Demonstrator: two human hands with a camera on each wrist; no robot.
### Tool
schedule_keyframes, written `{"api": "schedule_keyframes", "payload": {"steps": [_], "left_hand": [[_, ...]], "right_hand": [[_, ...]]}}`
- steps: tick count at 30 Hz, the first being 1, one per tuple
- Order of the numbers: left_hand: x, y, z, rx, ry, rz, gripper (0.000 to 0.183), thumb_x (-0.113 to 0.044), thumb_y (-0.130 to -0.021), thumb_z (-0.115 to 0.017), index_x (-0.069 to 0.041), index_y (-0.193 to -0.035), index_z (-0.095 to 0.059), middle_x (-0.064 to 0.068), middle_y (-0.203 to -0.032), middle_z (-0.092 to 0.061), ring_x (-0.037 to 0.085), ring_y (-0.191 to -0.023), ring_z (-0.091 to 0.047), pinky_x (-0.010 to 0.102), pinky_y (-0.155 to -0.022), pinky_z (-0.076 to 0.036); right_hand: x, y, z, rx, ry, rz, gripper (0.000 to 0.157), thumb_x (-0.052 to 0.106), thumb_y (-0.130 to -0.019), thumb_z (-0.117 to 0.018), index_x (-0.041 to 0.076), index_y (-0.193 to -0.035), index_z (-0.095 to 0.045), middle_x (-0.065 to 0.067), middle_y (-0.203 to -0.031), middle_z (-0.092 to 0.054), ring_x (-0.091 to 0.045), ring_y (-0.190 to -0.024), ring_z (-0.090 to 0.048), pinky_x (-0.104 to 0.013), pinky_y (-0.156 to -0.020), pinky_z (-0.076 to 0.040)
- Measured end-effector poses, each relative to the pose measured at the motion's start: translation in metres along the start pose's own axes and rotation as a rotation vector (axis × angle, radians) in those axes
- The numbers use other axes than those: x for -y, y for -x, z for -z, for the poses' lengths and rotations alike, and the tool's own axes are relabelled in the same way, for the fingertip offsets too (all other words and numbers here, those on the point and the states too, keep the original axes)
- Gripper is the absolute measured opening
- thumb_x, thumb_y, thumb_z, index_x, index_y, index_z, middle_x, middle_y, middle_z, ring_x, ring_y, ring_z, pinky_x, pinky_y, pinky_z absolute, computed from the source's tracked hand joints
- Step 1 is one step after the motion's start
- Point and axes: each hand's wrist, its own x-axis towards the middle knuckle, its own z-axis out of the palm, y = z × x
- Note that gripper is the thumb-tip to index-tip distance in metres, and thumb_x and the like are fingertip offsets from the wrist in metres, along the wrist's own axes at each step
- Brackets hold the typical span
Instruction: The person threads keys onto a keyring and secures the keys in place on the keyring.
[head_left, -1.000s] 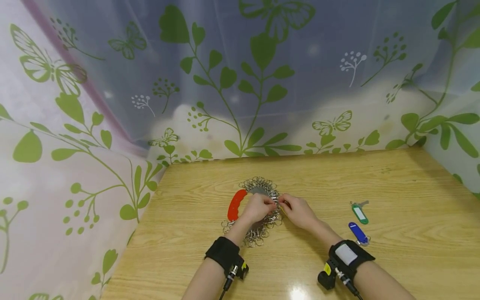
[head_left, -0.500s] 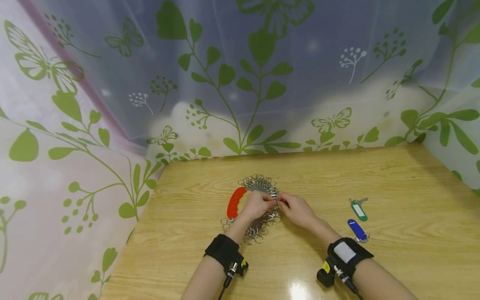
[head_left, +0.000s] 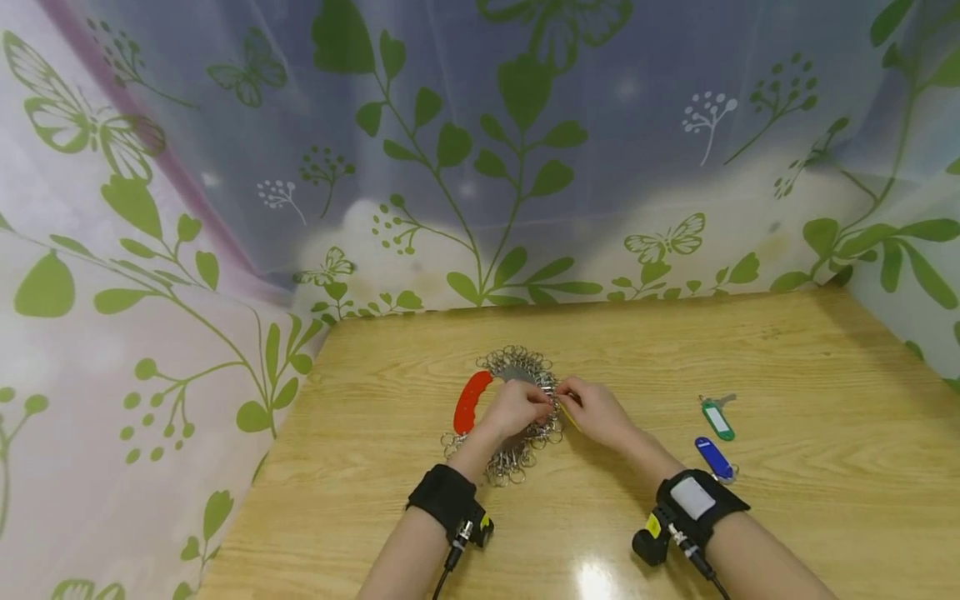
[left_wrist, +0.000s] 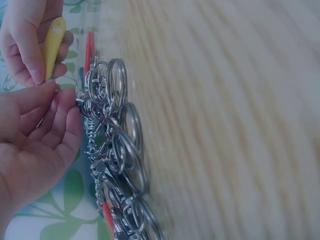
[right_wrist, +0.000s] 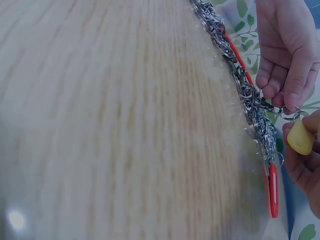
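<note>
A key carrier with a red handle (head_left: 471,404) and a grey plate lies on the table, its rim crowded with metal clips and split rings (left_wrist: 120,85). My left hand (head_left: 516,408) reaches over it and pinches a split ring (right_wrist: 289,118) at its right side between thumb and fingertips. My right hand (head_left: 600,412) faces it, nearly fingertip to fingertip, and holds a yellow key tag (left_wrist: 54,45) hanging at that ring. Whether the tag is threaded onto the ring I cannot tell. In the right wrist view the same yellow tag (right_wrist: 301,137) sits between the right thumb and fingers.
To the right on the wooden table (head_left: 825,400) lie a green key tag (head_left: 718,420) with a key and a blue key tag (head_left: 714,458) with a ring. A leaf-patterned curtain (head_left: 480,167) stands behind the table's back edge.
Both hands stay at the same spot on the carrier. The yellow tag, barely seen half a second ago, shows more below my right fingers. The head view has shifted slightly.
</note>
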Motion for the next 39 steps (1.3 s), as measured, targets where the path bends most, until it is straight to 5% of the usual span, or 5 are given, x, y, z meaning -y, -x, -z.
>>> {"api": "schedule_keyframes", "payload": {"steps": [11, 39], "left_hand": [[-0.0016, -0.0005, 0.0005, -0.011, -0.081, -0.019, 0.014, -0.013, -0.089, -0.063, -0.006, -0.088, -0.074, 0.002, -0.072, -0.066, 0.013, -0.063, -0.059, 0.024, -0.057, -0.045], [-0.0028, -0.0039, -0.0007, -0.021, -0.053, 0.026, 0.016, -0.015, -0.090, -0.061, -0.006, -0.086, -0.074, 0.003, -0.069, -0.066, 0.015, -0.061, -0.059, 0.023, -0.052, -0.039]], "right_hand": [[0.0056, -0.0005, 0.0047, 0.026, 0.038, 0.031, 0.007, 0.003, -0.091, -0.057, 0.004, -0.094, -0.063, -0.006, -0.081, -0.064, -0.007, -0.056, -0.045, -0.025, -0.051, -0.037], [0.0010, -0.0008, 0.0034, 0.000, 0.157, 0.135, 0.008, 0.004, -0.089, -0.060, 0.006, -0.094, -0.066, -0.006, -0.084, -0.067, -0.008, -0.061, -0.055, -0.026, -0.056, -0.043]]}}
